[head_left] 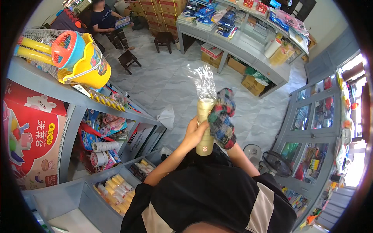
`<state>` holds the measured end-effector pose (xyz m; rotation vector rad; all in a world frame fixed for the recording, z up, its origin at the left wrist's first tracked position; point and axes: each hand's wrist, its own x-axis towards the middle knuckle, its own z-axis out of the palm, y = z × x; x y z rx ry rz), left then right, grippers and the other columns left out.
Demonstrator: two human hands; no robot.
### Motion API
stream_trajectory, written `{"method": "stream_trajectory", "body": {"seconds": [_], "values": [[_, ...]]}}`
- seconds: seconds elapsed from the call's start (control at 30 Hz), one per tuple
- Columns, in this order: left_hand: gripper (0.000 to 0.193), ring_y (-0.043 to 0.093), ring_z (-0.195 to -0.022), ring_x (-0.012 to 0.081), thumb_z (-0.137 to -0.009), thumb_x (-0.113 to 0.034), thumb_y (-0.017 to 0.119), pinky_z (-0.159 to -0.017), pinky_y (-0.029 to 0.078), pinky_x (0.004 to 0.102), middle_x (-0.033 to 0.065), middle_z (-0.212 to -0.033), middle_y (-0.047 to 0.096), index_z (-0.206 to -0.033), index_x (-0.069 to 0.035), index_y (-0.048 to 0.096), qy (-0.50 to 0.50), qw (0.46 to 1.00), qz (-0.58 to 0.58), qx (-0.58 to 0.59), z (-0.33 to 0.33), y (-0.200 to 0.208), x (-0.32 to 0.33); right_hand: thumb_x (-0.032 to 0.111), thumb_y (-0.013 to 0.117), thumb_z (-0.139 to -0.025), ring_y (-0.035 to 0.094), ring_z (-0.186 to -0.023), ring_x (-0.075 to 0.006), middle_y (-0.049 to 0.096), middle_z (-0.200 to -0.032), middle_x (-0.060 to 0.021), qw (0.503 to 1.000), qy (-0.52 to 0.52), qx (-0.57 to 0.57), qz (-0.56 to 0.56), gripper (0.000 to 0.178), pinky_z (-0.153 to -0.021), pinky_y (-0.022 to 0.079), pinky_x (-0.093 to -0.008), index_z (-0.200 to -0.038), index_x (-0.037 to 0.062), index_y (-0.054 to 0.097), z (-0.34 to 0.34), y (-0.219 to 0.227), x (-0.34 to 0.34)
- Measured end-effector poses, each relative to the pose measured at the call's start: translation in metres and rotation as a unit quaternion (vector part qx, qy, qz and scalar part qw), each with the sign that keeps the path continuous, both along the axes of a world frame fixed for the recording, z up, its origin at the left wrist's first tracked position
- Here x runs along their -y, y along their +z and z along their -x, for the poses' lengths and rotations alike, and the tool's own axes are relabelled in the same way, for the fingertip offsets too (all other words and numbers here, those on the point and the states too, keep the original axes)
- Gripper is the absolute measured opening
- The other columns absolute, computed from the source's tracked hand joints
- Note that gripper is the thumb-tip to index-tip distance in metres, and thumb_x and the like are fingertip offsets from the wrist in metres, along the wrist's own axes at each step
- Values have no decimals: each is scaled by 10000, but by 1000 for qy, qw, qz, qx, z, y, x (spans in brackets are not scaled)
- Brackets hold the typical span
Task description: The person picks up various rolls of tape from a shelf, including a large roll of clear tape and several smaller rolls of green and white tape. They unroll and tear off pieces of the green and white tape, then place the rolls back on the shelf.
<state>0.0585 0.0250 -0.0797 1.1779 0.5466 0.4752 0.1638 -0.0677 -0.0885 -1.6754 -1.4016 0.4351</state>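
Note:
My left hand [195,132] is closed round a tall stack of yellowish tape rolls [204,116], held upright in front of me. A clear plastic sleeve [206,79] sticks up crumpled past the top of the stack. Bunched dark cloth [222,124] in a red, green and grey check covers my right hand [230,146], hiding its fingers, and hangs right against the stack's right side.
Left stands a grey shelf [74,124] with a yellow toy bucket [91,64] on top. Drawers nearby hold several wrapped rolls [116,190]. A grey desk [233,46] is ahead, with stools [164,40] and a seated person [107,23] beyond. A fan [277,163] stands right.

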Motion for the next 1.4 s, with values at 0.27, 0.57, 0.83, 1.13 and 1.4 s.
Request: {"method": "stream_trajectory", "body": {"seconds": [0.27, 0.57, 0.83, 1.13, 1.4], "values": [[369, 555, -784, 175, -815, -239, 551, -719, 443, 286, 121, -842, 582, -1032, 48, 471, 200, 966, -71, 151, 1, 27, -24, 78, 532, -807, 490, -957, -156, 510, -1041, -71, 847, 151, -500, 96, 263, -851, 407, -271, -1065, 44, 491, 29, -19, 18], [570, 532, -927, 294, -660, -314, 676, -846, 411, 439, 190, -1004, 531, -1045, 19, 420, 101, 896, -394, 177, 19, 37, 6, 105, 510, -826, 487, -962, -148, 508, -1042, -60, 925, 31, -368, -89, 275, -873, 392, -262, -1091, 44, 468, 32, 38, -8], [570, 522, -1015, 301, -559, -153, 769, -935, 341, 450, 202, -1057, 528, -1018, -8, 463, 115, 874, -408, 238, 1, 37, 29, 264, 413, -876, 480, -990, -184, 507, -1059, -97, 535, -46, -825, -173, 296, -897, 380, -321, -1091, 64, 453, -8, -37, -12], [453, 478, -1077, 264, -584, -48, 695, -949, 338, 329, 142, -1063, 544, -1000, -16, 520, 97, 920, -344, 159, 16, 17, 23, 365, 421, -859, 534, -865, -217, 541, -950, -89, 606, -12, -793, -63, 346, -781, 451, -342, -1032, 72, 482, 2, -72, -11], [517, 445, -1118, 223, -550, -75, 779, -929, 361, 315, 83, -1066, 532, -1002, -33, 532, 121, 949, -284, 61, 67, 5, 15, 387, 434, -832, 540, -862, -208, 561, -957, -81, 556, 27, -830, 23, 358, -775, 442, -329, -992, 75, 510, 19, -97, -46]]}}
